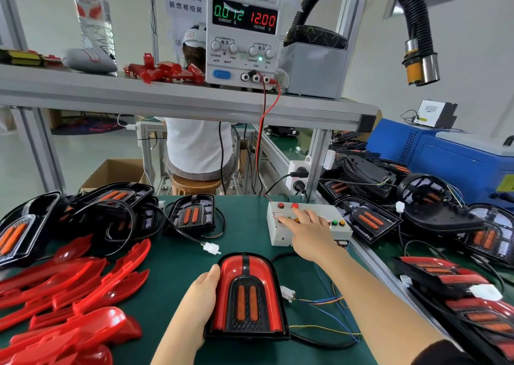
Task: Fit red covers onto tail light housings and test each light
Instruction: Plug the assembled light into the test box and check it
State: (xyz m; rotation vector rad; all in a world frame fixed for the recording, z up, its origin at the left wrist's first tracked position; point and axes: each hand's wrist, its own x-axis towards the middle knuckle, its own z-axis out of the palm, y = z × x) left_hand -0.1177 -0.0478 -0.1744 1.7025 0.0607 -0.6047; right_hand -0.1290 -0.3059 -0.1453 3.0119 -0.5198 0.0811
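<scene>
Head view: a tail light (246,295) lay face up on a green mat (244,234), low in the middle of the frame. Its long axis ran straight away from the viewer, with the rounded end pointing away and the flat end nearest. A red cover was fitted on it, and two orange strips ran lengthwise down its black centre.

The left hand (200,300) gripped the light's left edge, with the thumb on the upper rim and the fingers curled beneath. The right hand (308,234) reached forward with its fingers spread nearly straight. Its fingertips rested on the top of a white button box (281,239), among red, green and yellow buttons (which button they pressed could not be made out).

A white plug (288,292) with blue, yellow and orange wires lay just beside the light's right edge. Loose red covers (69,295) were heaped at left. Behind them lay black housings (192,215) without covers, with cables trailing, and one white connector (211,248) lay on the mat between them and the light. More lights (459,289) were piled at right, past an aluminium rail.

On a grey shelf (167,94) above stood a power supply (243,36), its display reading 0.012 and 12.00, with red and black leads hanging down. A black ribbed hose (389,0) arched at upper right. Beyond the shelf a person in a white shirt (197,147) sat on a stool.
</scene>
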